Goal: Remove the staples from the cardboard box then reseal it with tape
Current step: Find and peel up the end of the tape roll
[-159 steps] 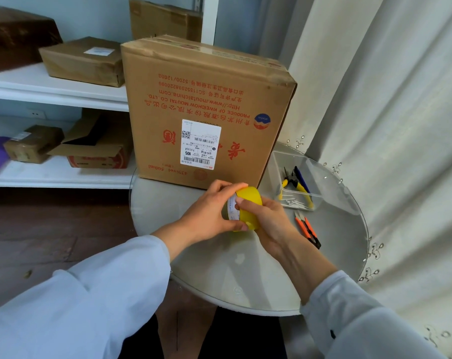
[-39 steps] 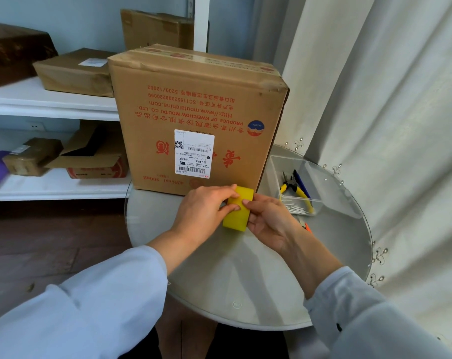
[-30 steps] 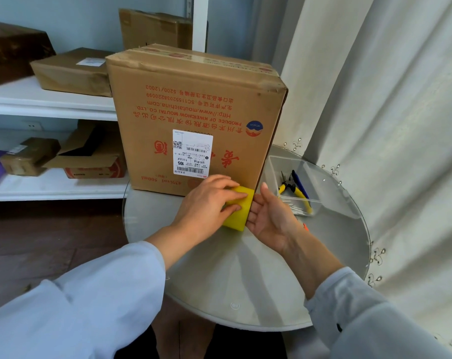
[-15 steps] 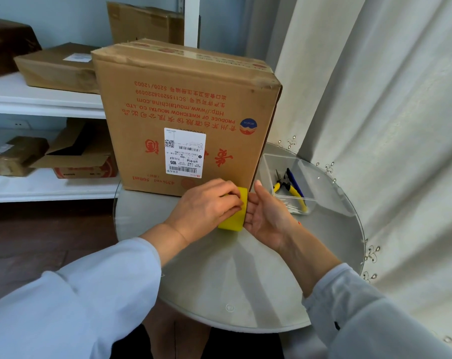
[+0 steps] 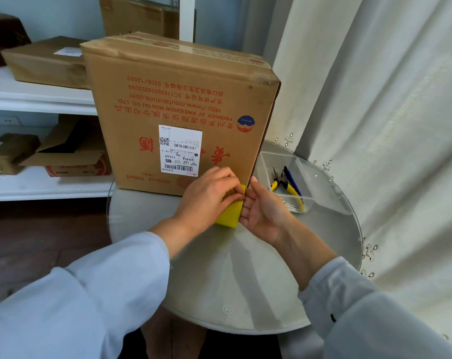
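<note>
The box (image 5: 181,112) stands on the round table (image 5: 232,281) (its print upside down). At its lower right corner the left hand (image 5: 209,198) grips the yellow tape dispenser (image 5: 230,213); the right hand (image 5: 263,211), fingers straight, touches its other side. Just right, a clear tray (image 5: 323,193) holds pliers (image 5: 287,187).

Single head-worn wide-angle view. Looks forward and down, close over the counter (image 5: 245,281). Shelf (image 5: 38,99) upper left.

Soft, even daylight is diffused through the curtain (image 5: 388,125) at 3 o'clock; faint shadows are cast, and edges are bent by wide-angle distortion.
</note>
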The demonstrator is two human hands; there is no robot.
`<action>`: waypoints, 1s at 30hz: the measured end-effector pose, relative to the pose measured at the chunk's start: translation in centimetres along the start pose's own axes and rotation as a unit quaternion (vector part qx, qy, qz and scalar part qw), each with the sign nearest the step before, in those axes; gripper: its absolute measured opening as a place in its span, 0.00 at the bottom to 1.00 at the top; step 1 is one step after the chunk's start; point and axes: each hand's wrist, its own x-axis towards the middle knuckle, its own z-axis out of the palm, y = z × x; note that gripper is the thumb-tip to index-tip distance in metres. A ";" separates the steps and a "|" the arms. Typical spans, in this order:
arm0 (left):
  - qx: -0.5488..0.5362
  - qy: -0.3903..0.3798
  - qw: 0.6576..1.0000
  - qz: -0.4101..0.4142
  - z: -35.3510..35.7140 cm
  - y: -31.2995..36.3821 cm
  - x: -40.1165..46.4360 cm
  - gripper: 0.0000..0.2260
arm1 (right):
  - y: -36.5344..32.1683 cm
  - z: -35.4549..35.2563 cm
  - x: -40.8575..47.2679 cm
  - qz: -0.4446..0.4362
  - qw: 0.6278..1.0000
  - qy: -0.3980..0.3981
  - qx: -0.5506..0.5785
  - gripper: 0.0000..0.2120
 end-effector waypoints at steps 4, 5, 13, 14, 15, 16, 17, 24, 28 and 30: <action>0.043 -0.025 0.999 0.019 -0.1 0.0 0.4 0.05 | 0.0 -0.1 0.0 0.004 1.000 0.003 -0.004 0.20; 0.053 -0.036 0.998 0.022 -0.2 0.0 0.6 0.05 | -0.1 0.0 0.0 0.005 1.000 0.004 -0.005 0.20; 0.034 -0.126 0.990 -0.047 0.0 -0.1 1.3 0.08 | 1.2 0.1 -0.6 -0.023 0.998 0.001 -0.063 0.10; 0.022 -0.141 0.988 -0.062 0.0 -0.1 1.3 0.07 | 1.5 0.0 -0.8 -0.026 0.998 -0.005 -0.061 0.10; 0.003 -0.151 0.986 -0.077 0.1 -0.2 1.4 0.06 | 1.7 -0.2 -0.9 -0.036 0.997 -0.016 -0.062 0.10; -0.016 -0.158 0.983 -0.093 0.1 -0.3 1.4 0.06 | 1.9 -0.2 -1.0 -0.054 0.996 -0.027 -0.071 0.10; -0.031 -0.162 0.980 -0.109 0.1 -0.4 1.5 0.06 | 2.0 -0.3 -1.1 -0.077 0.993 -0.033 -0.087 0.11; -0.083 -0.149 0.970 -0.171 -0.5 0.1 1.6 0.04 | 1.2 -0.4 -1.5 -0.133 0.963 0.015 -0.235 0.14; -0.056 -0.095 0.984 -0.140 -1.8 0.6 1.2 0.07 | 0.5 -0.5 -1.7 -0.140 0.940 0.015 -0.312 0.12; -0.006 -0.095 0.990 -0.107 -2.0 0.9 1.0 0.08 | 0.5 -0.5 -1.8 -0.141 0.936 0.022 -0.323 0.11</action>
